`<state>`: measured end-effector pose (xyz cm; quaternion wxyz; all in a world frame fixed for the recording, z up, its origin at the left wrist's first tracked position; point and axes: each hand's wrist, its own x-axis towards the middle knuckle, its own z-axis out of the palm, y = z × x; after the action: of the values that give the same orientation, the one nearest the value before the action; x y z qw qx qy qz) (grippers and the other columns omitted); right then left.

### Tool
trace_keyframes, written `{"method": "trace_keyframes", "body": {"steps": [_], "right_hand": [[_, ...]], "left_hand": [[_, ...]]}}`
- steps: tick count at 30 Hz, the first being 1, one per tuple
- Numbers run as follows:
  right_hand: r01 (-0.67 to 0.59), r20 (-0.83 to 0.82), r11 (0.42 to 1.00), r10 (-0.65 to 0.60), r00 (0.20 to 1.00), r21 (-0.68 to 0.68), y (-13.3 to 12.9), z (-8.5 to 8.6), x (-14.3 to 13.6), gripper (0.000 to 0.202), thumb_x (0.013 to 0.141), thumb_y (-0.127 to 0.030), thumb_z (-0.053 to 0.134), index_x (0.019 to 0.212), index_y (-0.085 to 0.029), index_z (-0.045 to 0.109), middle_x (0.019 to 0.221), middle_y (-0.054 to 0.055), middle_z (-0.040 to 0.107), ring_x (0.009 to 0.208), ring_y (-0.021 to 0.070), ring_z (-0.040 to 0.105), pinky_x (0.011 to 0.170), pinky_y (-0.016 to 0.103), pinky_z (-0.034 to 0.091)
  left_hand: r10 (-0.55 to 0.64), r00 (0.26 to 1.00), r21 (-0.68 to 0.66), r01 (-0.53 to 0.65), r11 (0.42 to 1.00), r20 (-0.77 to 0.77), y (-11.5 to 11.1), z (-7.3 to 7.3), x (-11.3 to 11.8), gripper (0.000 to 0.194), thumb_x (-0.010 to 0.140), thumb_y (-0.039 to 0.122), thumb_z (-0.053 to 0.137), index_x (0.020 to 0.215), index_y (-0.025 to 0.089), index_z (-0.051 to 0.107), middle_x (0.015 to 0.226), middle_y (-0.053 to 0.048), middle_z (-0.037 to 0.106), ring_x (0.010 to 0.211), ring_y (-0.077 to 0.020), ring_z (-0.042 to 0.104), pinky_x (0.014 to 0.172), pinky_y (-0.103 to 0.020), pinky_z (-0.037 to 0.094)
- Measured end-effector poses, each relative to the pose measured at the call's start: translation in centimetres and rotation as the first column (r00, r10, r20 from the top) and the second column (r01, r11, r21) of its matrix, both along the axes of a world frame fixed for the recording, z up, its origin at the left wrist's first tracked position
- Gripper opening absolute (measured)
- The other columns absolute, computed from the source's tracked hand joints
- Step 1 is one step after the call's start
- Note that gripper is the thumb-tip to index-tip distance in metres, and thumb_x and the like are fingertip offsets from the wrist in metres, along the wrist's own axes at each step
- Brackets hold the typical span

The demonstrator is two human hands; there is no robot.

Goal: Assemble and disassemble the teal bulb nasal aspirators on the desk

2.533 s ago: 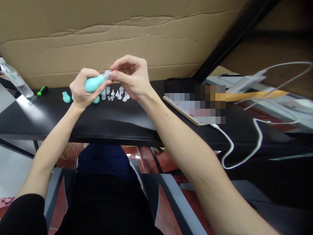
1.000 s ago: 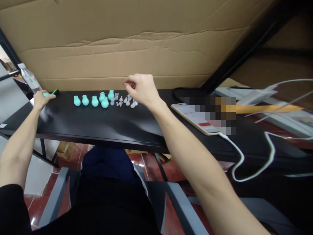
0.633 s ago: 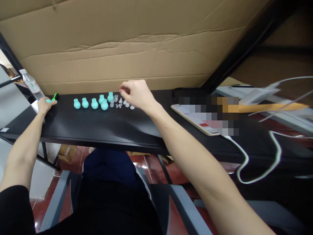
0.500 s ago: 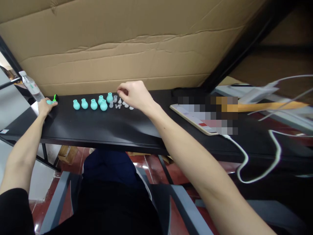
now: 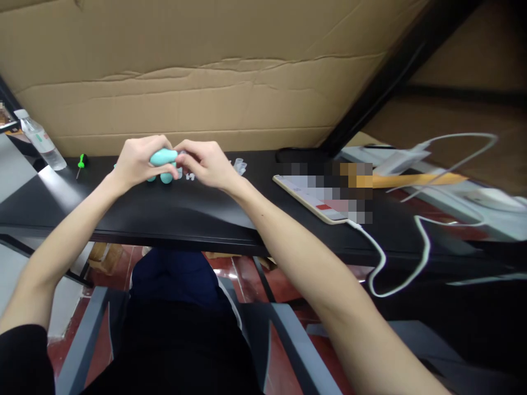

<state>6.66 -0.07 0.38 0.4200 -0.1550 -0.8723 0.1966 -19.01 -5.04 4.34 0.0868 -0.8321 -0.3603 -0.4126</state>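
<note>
In the head view my left hand (image 5: 140, 160) is wrapped round a turquoise bulb-shaped piece (image 5: 163, 157). The bulb lies on its side above the table, its narrow end towards my right hand (image 5: 209, 164). Fingers of that hand pinch a small clear plastic piece (image 5: 181, 153) at the bulb's narrow end; whether it sits inside is hidden. Below and behind my hands, more turquoise bulbs (image 5: 166, 178) stand on the table, mostly covered. Tiny clear plastic parts (image 5: 190, 176) lie under my right hand, and several clear cup-like pieces (image 5: 239, 166) show beyond its wrist.
A green-handled screwdriver (image 5: 81, 161) and a water bottle (image 5: 43, 141) are at the left of the black table (image 5: 197, 211). To the right lies a phone (image 5: 310, 200) with a white cable (image 5: 381, 263). A cardboard sheet (image 5: 230, 104) stands along the back.
My left hand has come from beside the bottle to the middle, carrying the turquoise bulb. My two hands now meet at its narrow end. The camera view has shifted slightly.
</note>
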Motion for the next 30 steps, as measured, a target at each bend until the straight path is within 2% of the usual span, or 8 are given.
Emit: {"method": "trace_keyframes", "body": {"steps": [7,12,15,17,20,24,27,30], "right_hand": [[0.068,-0.051,0.997,-0.069,0.996,-0.03,0.5,2.1,2.6,0.065,0.107,-0.093,0.064,0.103,-0.03,0.079,0.083,0.004,0.073,0.079,0.0252,0.066,0.083,0.043,0.059],[0.044,-0.331,0.995,-0.073,0.941,-0.092,3.2,2.7,4.5,0.08,0.093,-0.113,0.063,0.105,-0.035,0.075,0.083,0.002,0.067,0.074,0.0245,0.06,0.076,0.046,0.057],[0.214,-0.442,0.971,-0.24,0.864,-0.109,5.9,2.5,6.8,0.07,0.101,-0.105,0.065,0.114,-0.037,0.075,0.083,0.002,0.072,0.082,0.027,0.068,0.081,0.046,0.06],[0.427,-0.338,0.894,-0.446,0.828,-0.135,7.2,2.2,8.4,0.052,0.108,-0.087,0.076,0.122,-0.037,0.077,0.089,0.004,0.081,0.098,0.0303,0.075,0.095,0.049,0.064],[0.736,0.016,0.663,-0.742,0.671,-0.138,7.9,1.6,10.1,0.033,0.111,-0.056,0.085,0.124,-0.026,0.084,0.116,0.017,0.089,0.126,0.0419,0.08,0.117,0.06,0.065],[0.915,0.461,0.38,-0.794,0.397,-0.135,8.4,0.4,10.7,0.037,0.11,-0.036,0.09,0.137,-0.011,0.089,0.146,0.031,0.083,0.146,0.0485,0.079,0.125,0.061,0.065],[0.948,0.66,0.313,-0.7,0.274,-0.063,9.0,-0.5,10.6,0.049,0.101,-0.031,0.102,0.143,-0.01,0.089,0.153,0.033,0.08,0.147,0.0466,0.081,0.122,0.056,0.067],[0.929,0.732,0.368,-0.626,0.271,-0.029,9.6,-0.9,10.4,0.042,0.095,-0.019,0.104,0.136,-0.015,0.093,0.147,0.026,0.085,0.14,0.0412,0.085,0.117,0.049,0.069]], "left_hand": [[-0.099,0.962,-0.195,0.152,0.969,0.256,1.6,0.4,4.5,0.077,0.083,0.1,0.094,0.089,0.027,0.068,0.069,0.004,0.064,0.071,-0.0208,0.074,0.075,-0.037,0.06],[-0.207,0.841,-0.252,0.37,0.894,0.5,3.1,1.5,3.0,0.099,0.076,0.125,0.068,0.092,0.028,0.061,0.079,0.0,0.066,0.073,-0.0198,0.077,0.069,-0.038,0.061],[-0.193,0.821,-0.202,0.348,0.916,0.538,3.5,2.0,0.5,0.099,0.07,0.124,0.077,0.097,0.03,0.061,0.084,-0.001,0.069,0.082,-0.0197,0.077,0.073,-0.038,0.06],[-0.166,0.806,-0.208,0.335,0.919,0.567,3.1,1.8,-1.2,0.089,0.079,0.115,0.082,0.103,0.031,0.064,0.091,-0.002,0.074,0.088,-0.0195,0.076,0.074,-0.038,0.06],[-0.124,0.811,-0.263,0.324,0.909,0.571,1.6,0.9,-3.5,0.071,0.095,0.102,0.073,0.109,0.032,0.072,0.107,-0.007,0.083,0.099,-0.0249,0.081,0.076,-0.041,0.065],[-0.02,0.839,-0.234,0.174,0.956,0.544,-0.8,-0.2,-5.7,0.056,0.079,0.068,0.1,0.118,0.032,0.079,0.127,-0.009,0.088,0.124,-0.029,0.084,0.094,-0.041,0.071],[0.121,0.829,-0.294,0.054,0.954,0.546,-2.3,-0.4,-7.3,0.064,0.065,0.049,0.11,0.118,0.029,0.079,0.133,-0.01,0.086,0.13,-0.0291,0.082,0.102,-0.039,0.072],[0.261,0.817,-0.344,-0.083,0.935,0.515,-3.6,-0.6,-8.7,0.062,0.061,0.045,0.111,0.108,0.027,0.075,0.121,-0.007,0.084,0.115,-0.0265,0.082,0.098,-0.04,0.073]]}}
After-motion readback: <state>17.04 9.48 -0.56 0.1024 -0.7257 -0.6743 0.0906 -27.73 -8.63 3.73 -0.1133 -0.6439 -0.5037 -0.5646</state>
